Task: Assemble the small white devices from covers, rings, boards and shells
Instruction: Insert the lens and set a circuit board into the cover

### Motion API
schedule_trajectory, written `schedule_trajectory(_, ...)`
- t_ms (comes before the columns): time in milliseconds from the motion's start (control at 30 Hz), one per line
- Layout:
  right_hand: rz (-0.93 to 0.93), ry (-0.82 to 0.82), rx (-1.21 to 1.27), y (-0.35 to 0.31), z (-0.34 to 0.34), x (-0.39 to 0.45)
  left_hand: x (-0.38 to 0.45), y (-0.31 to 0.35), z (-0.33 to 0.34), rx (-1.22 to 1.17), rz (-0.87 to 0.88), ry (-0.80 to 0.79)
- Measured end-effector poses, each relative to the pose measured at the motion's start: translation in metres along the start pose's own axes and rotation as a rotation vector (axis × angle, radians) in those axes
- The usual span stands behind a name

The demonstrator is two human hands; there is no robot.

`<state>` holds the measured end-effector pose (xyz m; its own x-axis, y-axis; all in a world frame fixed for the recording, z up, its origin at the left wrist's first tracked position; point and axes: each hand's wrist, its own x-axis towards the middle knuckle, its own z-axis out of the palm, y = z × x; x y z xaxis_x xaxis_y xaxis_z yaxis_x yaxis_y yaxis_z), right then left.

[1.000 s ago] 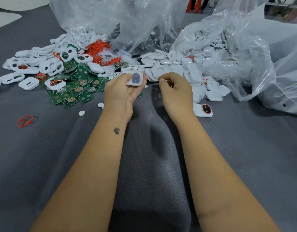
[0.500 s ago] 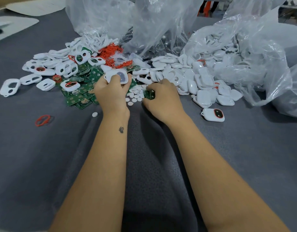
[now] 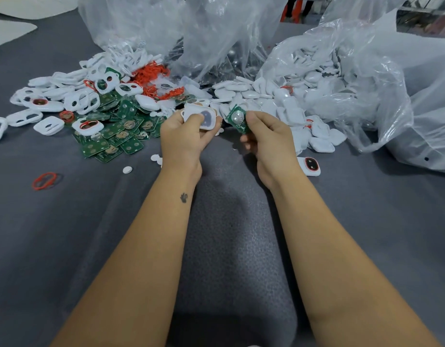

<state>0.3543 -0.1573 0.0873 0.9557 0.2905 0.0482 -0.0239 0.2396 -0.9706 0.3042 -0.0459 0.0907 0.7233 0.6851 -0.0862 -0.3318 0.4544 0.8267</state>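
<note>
My left hand [image 3: 183, 139] grips a white cover [image 3: 202, 117] with a grey oval opening, held above the grey mat. My right hand [image 3: 269, 139] pinches a green board [image 3: 237, 118] with a clear dome on it, right beside the cover. Behind my hands lie a heap of green boards [image 3: 116, 139], white covers [image 3: 73, 101], orange rings [image 3: 151, 72] and white shells [image 3: 271, 103]. One finished white device [image 3: 310, 166] with an orange ring lies just right of my right wrist.
Clear plastic bags [image 3: 366, 71] of white shells stand at the back and right. A loose orange ring [image 3: 44, 180] lies on the grey mat [image 3: 231, 246] at the left. Small white discs [image 3: 127, 169] are scattered near my left wrist.
My right hand has lifted a green board off the pile and brought it up beside the cover. My left hand still holds the cover, now a little closer to me.
</note>
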Motion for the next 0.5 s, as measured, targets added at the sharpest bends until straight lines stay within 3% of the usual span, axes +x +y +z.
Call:
schedule_trajectory(100, 0.061, -0.084, 0.021, -0.003, -0.003, 0.000, -0.001, -0.001, -0.001, 0.004, -0.005, -0.008)
schedule_trajectory(300, 0.131, -0.152, -0.449, -0.008, -0.006, 0.006, -0.001, 0.000, -0.001, -0.005, -0.018, 0.017)
schedule_trajectory(500, -0.086, -0.198, -1.017, -0.004, 0.005, 0.009, -0.001, -0.002, -0.001, 0.021, -0.027, 0.024)
